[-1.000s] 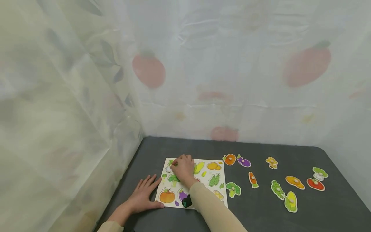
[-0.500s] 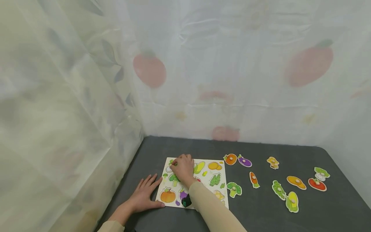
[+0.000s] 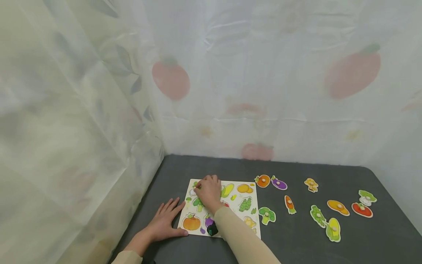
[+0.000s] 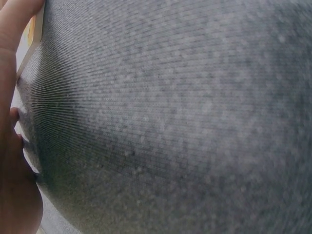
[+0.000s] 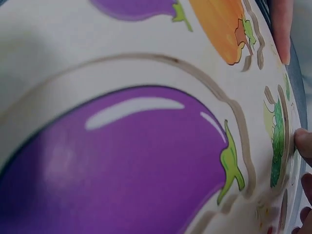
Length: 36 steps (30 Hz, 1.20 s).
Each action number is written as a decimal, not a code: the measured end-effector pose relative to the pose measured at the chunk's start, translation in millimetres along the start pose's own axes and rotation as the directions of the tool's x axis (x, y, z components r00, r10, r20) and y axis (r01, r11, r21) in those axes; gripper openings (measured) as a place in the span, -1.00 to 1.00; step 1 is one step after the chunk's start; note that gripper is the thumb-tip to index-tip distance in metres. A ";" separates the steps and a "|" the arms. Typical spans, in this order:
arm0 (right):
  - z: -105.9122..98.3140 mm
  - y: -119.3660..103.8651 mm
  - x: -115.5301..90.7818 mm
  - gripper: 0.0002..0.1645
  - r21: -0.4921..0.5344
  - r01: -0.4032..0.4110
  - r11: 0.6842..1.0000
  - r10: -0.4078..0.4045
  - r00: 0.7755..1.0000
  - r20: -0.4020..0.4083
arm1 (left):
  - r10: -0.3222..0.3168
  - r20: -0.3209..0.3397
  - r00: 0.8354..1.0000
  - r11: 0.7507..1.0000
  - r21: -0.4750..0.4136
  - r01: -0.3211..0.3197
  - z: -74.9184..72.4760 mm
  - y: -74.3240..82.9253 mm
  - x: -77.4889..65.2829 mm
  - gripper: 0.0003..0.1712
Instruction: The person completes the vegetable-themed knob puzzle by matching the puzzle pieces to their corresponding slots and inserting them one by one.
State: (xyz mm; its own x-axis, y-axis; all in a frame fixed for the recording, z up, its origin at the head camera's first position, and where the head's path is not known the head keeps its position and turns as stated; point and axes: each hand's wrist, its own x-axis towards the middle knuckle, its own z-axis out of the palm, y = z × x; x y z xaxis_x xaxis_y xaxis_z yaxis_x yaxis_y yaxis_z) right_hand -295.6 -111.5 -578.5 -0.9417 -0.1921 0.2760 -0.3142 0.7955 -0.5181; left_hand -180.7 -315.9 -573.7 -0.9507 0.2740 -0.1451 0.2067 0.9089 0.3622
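Observation:
A white vegetable puzzle board (image 3: 235, 216) with printed, outlined vegetable shapes lies on the dark table. My left hand (image 3: 165, 221) rests at its left side with fingers spread, the thumb and index tip right at the board's edge. My right hand (image 3: 210, 192) reaches over the board's upper left, fingers bent, thumb and index close together beside the printed turnip (image 3: 192, 192); I cannot tell whether they hold something. The right wrist view looks over the printed eggplant (image 5: 136, 156), with fingertips (image 5: 303, 142) at the far right edge.
Knobbed puzzle pieces lie to the right: pumpkin (image 3: 262, 181), eggplant (image 3: 278, 183), broccoli (image 3: 266, 216), carrot (image 3: 290, 204), mushroom (image 3: 311, 184), tomato (image 3: 362, 210) and several more. A pale fruit-patterned curtain (image 3: 250, 132) hangs behind the grey table (image 3: 296, 244), another along its left.
Both hands keep their places on the board. The whole head view has shifted slightly, so table and pieces appear a little further right.

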 end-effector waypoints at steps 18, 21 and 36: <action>-96.2 58.8 12.3 -0.60 0.141 0.148 0.979 -0.162 0.982 0.095 | -0.009 0.006 1.000 1.000 -0.004 0.009 -1.3 3.3 0.3 0.35; -121.1 72.6 12.3 -0.59 0.148 0.159 0.976 -0.169 0.984 0.055 | -0.011 0.008 1.000 1.000 -0.002 0.011 -2.1 2.7 0.4 0.36; -227.5 162.8 -36.3 -0.54 0.159 0.140 0.977 -0.130 0.989 -0.070 | 0.021 0.003 1.000 1.000 0.016 -0.021 -5.7 -6.6 6.4 0.36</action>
State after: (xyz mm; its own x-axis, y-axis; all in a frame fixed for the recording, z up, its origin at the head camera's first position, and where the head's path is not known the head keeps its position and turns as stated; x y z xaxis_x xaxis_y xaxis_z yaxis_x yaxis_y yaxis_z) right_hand -285.2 155.8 -488.7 -0.8820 -0.2538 0.3970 -0.4580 0.6595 -0.5961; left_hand -189.5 -321.9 -571.8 -0.9454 0.2942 -0.1403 0.2304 0.9078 0.3506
